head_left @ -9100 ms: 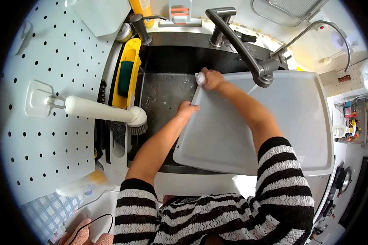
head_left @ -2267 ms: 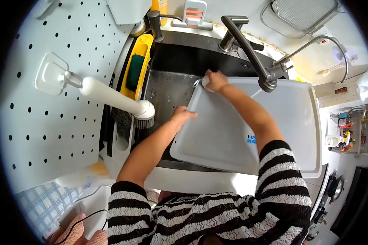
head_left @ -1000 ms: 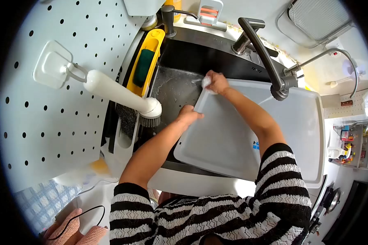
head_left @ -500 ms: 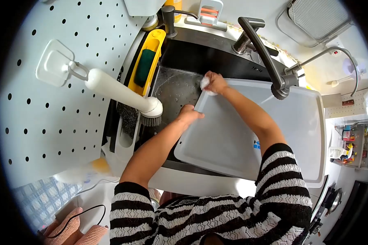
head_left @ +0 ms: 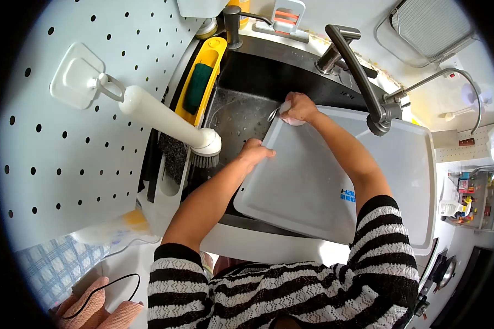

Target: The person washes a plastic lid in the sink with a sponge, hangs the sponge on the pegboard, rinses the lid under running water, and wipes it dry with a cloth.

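Holding a grey tray (head_left: 313, 181) by its rim with the left hand (head_left: 253, 154), at ten o'clock on the tray's outline. Laying the thumb over the edge; cannot see the rest of the grip underneath. Closing the right hand (head_left: 301, 108) narrowly around a crumpled white cloth (head_left: 286, 115), at the corner near eleven o'clock on the same outline. Cannot tell the pressure on the rim.

Across the view, from its middle out to three o'clock, spreading the tray flat: left part over the sink (head_left: 236, 118), right part beyond the basin's edge. Showing blue lettering (head_left: 347, 195) beside the right forearm, toward half past three.

At two o'clock, reaching over the tray's far edge with a dark tap (head_left: 358, 77); little side room there for the right arm. Along six o'clock, closing off the sink with the white front edge of the table (head_left: 258, 238).

Toward ten o'clock, hanging from a pegboard (head_left: 110, 153), a white brush (head_left: 164, 118), bristles near the left forearm. At eleven, along the sink's side, a yellow caddy (head_left: 211, 57) with a green sponge (head_left: 197, 88). Between caddy and hands, open room over the wet basin floor.
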Demonstrator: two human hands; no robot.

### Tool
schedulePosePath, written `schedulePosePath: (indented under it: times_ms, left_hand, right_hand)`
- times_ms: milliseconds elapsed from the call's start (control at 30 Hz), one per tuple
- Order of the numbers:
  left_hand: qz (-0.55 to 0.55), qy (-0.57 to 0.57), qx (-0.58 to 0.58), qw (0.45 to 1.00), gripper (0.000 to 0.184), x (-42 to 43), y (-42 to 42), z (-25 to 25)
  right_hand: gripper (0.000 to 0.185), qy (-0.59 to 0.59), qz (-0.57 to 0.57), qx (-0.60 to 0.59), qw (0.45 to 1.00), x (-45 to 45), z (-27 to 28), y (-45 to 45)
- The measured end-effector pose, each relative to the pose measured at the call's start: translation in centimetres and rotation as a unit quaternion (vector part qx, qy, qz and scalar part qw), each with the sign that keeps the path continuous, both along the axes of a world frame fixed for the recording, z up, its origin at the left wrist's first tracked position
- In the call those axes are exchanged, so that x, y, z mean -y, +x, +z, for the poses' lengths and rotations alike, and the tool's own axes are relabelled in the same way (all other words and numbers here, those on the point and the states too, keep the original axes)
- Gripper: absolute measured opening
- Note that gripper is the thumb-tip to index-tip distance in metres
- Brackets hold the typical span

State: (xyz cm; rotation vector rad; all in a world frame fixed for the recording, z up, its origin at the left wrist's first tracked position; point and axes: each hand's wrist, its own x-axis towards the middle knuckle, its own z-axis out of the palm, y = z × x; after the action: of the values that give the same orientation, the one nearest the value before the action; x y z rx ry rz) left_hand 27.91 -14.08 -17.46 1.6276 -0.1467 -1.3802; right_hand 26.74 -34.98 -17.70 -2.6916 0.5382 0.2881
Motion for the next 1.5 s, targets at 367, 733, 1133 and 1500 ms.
schedulePosePath:
  times_ms: [367, 733, 1133, 1500]
  left_hand:
    - [0.020, 0.010, 0.031, 0.999, 0.030, 0.0, -0.5, -0.1]
    - [0.023, 0.002, 0.011, 1.000, 0.027, -0.1, -0.3, 0.4]
    - [0.007, -0.013, -0.024, 1.000, 0.029, -0.1, -0.1, -0.7]
    - [0.010, -0.014, 0.037, 0.999, 0.023, 0.2, -0.3, -2.0]
  right_hand:
    - [0.058, -0.052, 0.038, -0.011, 0.998, 0.2, -1.2, -1.4]
    - [0.056, 0.037, 0.122, -0.017, 0.992, 0.9, -1.3, -0.9]
    - [0.053, -0.020, 0.053, 0.005, 0.998, 0.0, -2.3, -0.9]
    - [0.055, -0.046, 0.036, -0.023, 0.998, 0.3, -1.9, 0.5]
